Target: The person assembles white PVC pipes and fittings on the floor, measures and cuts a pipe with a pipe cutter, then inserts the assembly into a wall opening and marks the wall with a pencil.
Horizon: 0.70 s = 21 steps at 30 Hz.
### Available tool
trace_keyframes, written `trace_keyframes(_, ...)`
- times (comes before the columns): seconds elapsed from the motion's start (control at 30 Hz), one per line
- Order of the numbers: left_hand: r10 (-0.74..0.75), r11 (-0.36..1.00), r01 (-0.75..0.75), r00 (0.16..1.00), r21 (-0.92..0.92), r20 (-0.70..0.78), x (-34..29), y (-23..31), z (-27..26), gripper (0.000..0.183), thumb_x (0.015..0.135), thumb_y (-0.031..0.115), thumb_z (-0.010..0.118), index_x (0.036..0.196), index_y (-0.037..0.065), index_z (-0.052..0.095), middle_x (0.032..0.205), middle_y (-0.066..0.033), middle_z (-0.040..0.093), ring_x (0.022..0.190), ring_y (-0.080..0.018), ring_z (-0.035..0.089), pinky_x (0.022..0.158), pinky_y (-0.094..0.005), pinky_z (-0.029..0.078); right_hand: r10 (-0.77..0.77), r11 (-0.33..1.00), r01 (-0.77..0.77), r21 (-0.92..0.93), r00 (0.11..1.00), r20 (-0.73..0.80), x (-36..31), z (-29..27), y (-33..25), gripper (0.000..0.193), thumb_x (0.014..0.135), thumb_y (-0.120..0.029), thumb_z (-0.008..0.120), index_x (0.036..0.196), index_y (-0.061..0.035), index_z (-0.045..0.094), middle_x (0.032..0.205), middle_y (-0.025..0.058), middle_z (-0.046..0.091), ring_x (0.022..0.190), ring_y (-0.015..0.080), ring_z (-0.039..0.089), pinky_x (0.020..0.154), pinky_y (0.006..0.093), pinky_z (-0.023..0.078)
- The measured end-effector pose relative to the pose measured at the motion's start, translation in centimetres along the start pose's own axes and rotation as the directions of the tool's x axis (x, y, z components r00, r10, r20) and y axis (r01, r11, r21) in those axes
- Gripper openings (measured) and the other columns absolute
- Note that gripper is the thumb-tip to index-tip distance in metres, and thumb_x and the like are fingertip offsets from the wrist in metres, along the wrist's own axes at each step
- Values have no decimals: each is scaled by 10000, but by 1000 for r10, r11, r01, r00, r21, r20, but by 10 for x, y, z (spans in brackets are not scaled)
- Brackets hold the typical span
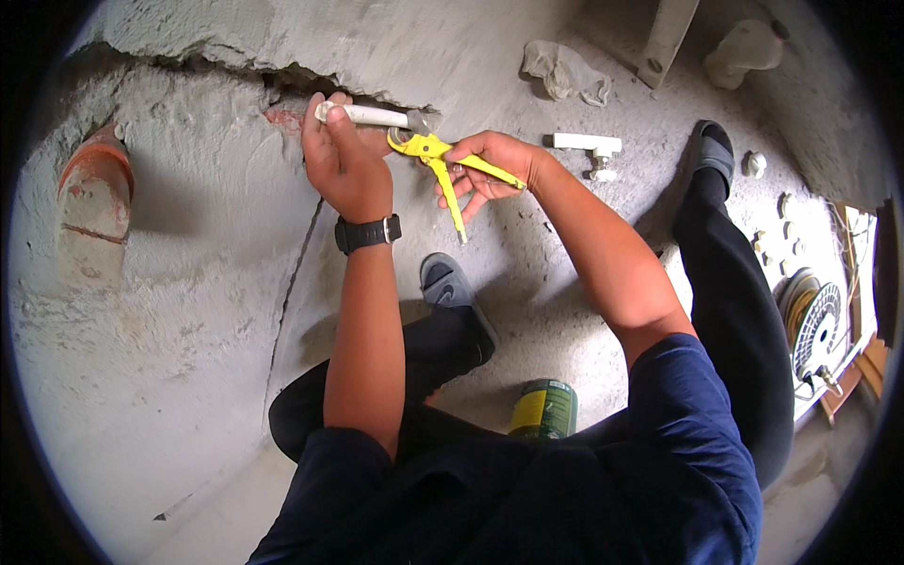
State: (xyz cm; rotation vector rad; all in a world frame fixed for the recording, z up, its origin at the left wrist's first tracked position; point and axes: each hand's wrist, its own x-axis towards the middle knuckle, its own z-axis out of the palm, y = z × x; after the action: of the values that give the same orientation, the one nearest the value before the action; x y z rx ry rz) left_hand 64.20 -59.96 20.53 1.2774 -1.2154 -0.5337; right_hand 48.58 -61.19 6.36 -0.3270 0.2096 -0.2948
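Observation:
My left hand (pixel 345 165), with a dark watch on its wrist, is closed around one end of a short white plastic pipe (pixel 377 116). The pipe lies nearly level in front of the chipped wall. In my right hand (pixel 496 169) is a yellow pipe cutter (pixel 450 168), gripped by one handle while the other handle swings away downward. Its handles stand apart. The cutter's head is at the pipe's right end; whether the blade touches the pipe I cannot tell.
A jagged groove (pixel 282 80) runs along the wall. An orange-rimmed drain pipe (pixel 99 184) stands out at left. On the floor lie a white pipe with a tee fitting (pixel 591 146), a crumpled plastic bag (pixel 563 73), several small white fittings (pixel 789 229), a cable reel (pixel 815 330) and a green can (pixel 546 411).

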Motion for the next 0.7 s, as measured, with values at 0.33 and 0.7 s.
trace_keyframes(0.33, 53, 995, -50, 998, 84, -33, 5, -4, -1, 471, 1043, 274, 568, 1395, -37, 539, 1113, -140, 740, 837, -119, 673, 573, -239, 529, 0, 1000, 0, 5, 999, 36, -1, 6, -8, 364, 1010, -297, 512, 1214, -14, 615, 1078, 193, 705, 1080, 392, 694, 941, 675, 516)
trace_keyframes(0.7, 167, 981, -166, 986, 97, 4, 10, -15, -5, 486, 1038, 273, 570, 1391, -59, 542, 1127, -152, 751, 899, -182, 726, 647, -252, 574, -16, 1000, 16, -7, 999, -40, -1, 11, -6, 367, 999, -291, 523, 1203, 2, 607, 1080, 201, 701, 1051, 389, 707, 919, 671, 534)
